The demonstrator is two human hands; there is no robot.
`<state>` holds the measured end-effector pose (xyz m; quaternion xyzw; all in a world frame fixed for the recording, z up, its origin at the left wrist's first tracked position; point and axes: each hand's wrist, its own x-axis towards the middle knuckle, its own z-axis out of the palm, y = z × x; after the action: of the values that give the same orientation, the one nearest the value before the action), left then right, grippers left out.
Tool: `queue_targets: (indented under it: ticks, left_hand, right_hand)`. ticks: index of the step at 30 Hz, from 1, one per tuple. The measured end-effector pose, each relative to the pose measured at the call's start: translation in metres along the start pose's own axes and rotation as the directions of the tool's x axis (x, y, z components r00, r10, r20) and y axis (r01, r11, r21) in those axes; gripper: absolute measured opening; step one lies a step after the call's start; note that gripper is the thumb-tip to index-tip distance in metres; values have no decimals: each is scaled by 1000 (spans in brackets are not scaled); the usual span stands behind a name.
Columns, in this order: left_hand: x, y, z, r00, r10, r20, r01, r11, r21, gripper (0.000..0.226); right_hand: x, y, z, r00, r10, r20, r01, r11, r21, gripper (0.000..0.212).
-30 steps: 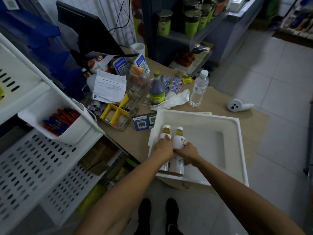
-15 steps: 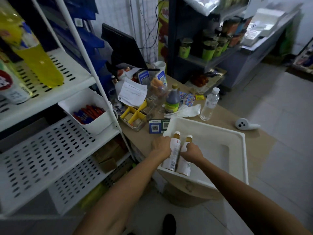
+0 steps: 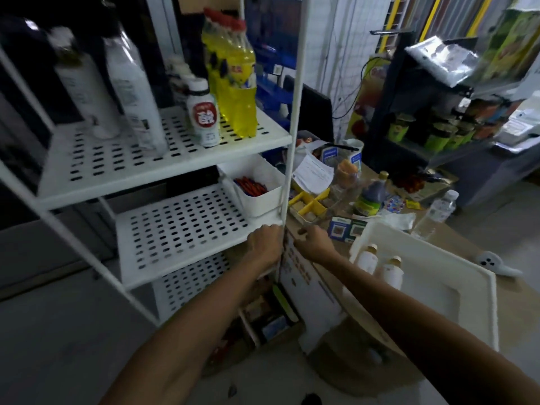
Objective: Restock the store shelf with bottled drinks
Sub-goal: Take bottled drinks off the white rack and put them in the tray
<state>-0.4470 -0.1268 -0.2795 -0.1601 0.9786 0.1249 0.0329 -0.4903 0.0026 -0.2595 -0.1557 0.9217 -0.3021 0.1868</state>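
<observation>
Item 1, left hand (image 3: 264,244): knuckles up at the front right corner of the middle shelf (image 3: 181,226) of a white perforated rack, pressed against the upright post (image 3: 293,141). Fingers curled downward. The blur does not show whether this grip closes on the shelf edge or the post.

Item 2, right hand (image 3: 314,242): just right of the same post, over the near edge of the tabletop (image 3: 458,235). Fingers bent; the grip's contents cannot be told.

Item 3, two small white bottles with gold caps (image 3: 368,258) (image 3: 392,271): upright, side by side in the near left part of the white tray (image 3: 493,311) on the tabletop, apart from both hands.

Item 4, top shelf (image 3: 122,168): a row of yellow drink bottles with red caps (image 3: 238,92), a white bottle with a red label (image 3: 204,116) just left of them, and two tall pale bottles (image 3: 133,92) farther left.

Item 5, white bin (image 3: 257,200): hung at the rack's right side above the middle shelf, holding red pens.

Item 6, tabletop beyond the tray: dark sauce bottle (image 3: 371,197), clear water bottle (image 3: 438,210).
</observation>
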Motion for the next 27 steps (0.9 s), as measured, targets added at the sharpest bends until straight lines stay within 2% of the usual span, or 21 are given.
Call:
queue_targets:
  ticks: [2, 5, 7, 12, 14, 20, 24, 27]
  left_hand:
    - [-9, -30, -18, 998, -45, -46, 45, 999, 7, 18]
    - [-25, -73, -55, 989, -91, -118, 94, 996, 14, 15]
    - [-37, -100, -83, 975, -124, -185, 128, 992, 13, 12]
    - [-66, -171, -159, 904, -224, -363, 211, 974, -77, 7]
    - [-68, -183, -175, 884, -245, -398, 218, 970, -110, 3]
    - [-55, -228, -218, 807, -378, -453, 335, 926, -175, 19]
    - [-41, -249, -227, 796, -452, -403, 374, 890, -259, 46]
    - [-35, -267, -229, 785, -471, -403, 375, 879, -295, 47]
  right_hand:
    - [-5, -36, 15, 995, -100, 0, 100, 995, -28, 22]
    - [-9, -91, 31, 979, -203, -20, 201, 976, -80, 37]
    - [-12, -131, 38, 957, -289, -31, 286, 955, -74, 38]
    - [-14, -230, 49, 898, -436, -62, 430, 899, -84, 25]
    - [-11, -246, 47, 892, -445, -77, 439, 895, -78, 18]
    - [14, -312, 55, 843, -535, -59, 537, 843, 29, 34]
    - [40, -351, 65, 825, -566, 10, 561, 820, 109, 45]
    - [58, -380, 81, 782, -622, -33, 618, 769, 163, 49]
